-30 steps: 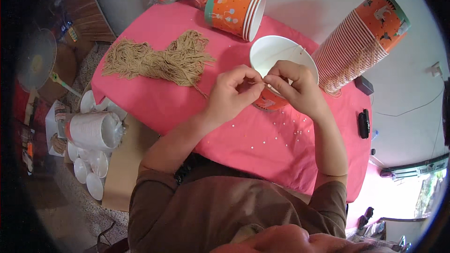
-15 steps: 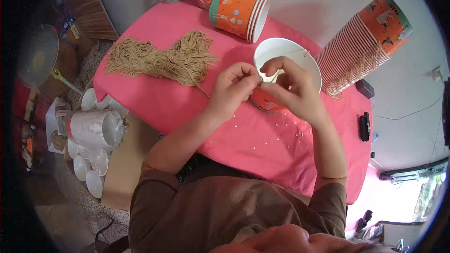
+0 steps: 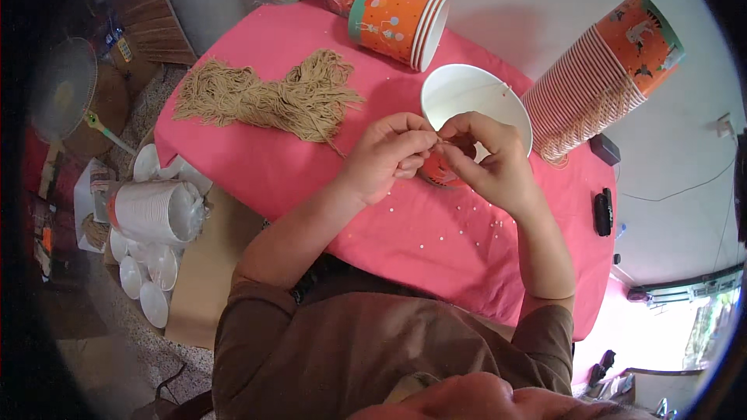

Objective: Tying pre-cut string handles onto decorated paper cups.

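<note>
My left hand and my right hand meet fingertip to fingertip, both pinched closed on what looks like a thin string, mostly hidden by the fingers. Right behind them stands an orange paper bucket with a white inside, its mouth tilted up toward me. A small strand end shows at its far right rim. To the left of my hands lies a loose bundle of tan string, one tail trailing toward my left wrist.
Leaning at the right is a tall nested stack of paper buckets with strings hanging along it. A shorter stack lies at the back. Small white dots are scattered over the pink tablecloth. A black object sits near the right edge.
My fingertips have drawn closer together, and the left fingers have curled in more. The right hand has shifted slightly, and the bucket stays behind the hands.
</note>
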### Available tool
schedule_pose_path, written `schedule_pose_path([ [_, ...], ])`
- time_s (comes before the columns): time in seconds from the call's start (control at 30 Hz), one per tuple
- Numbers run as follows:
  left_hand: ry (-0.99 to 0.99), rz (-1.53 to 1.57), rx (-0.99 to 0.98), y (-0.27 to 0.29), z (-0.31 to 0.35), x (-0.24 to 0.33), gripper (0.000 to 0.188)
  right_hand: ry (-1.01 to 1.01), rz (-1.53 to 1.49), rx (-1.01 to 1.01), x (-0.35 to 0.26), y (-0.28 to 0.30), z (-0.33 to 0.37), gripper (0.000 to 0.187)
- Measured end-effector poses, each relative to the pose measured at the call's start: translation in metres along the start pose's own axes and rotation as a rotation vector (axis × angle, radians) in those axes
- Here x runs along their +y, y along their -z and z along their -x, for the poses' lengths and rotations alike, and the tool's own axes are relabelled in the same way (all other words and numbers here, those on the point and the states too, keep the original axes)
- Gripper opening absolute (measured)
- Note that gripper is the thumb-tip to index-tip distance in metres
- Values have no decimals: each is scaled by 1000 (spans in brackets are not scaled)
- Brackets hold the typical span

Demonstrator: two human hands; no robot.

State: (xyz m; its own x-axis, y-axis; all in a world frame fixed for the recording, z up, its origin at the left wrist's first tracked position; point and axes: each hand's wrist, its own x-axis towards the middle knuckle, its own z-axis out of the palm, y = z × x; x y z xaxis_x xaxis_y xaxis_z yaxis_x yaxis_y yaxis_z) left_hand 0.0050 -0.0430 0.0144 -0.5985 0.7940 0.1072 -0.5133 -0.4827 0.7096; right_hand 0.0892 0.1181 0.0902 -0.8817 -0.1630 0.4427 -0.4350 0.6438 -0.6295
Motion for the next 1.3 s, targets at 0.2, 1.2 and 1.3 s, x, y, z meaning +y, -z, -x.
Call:
schedule_pose_path([
  [0.2, -43, -78, -17, 7, -1, -2, 9, 56, 102, 37, 6, 1, 0, 7],
  [1.2, -235, -319, 120, 8, 19, -18, 8, 391, 548, 30, -13, 11, 14, 20],
  [1.3, -244, -372, 102, 19, 28, -16, 10, 481, 693, 7, -12, 6, 27, 27],
])
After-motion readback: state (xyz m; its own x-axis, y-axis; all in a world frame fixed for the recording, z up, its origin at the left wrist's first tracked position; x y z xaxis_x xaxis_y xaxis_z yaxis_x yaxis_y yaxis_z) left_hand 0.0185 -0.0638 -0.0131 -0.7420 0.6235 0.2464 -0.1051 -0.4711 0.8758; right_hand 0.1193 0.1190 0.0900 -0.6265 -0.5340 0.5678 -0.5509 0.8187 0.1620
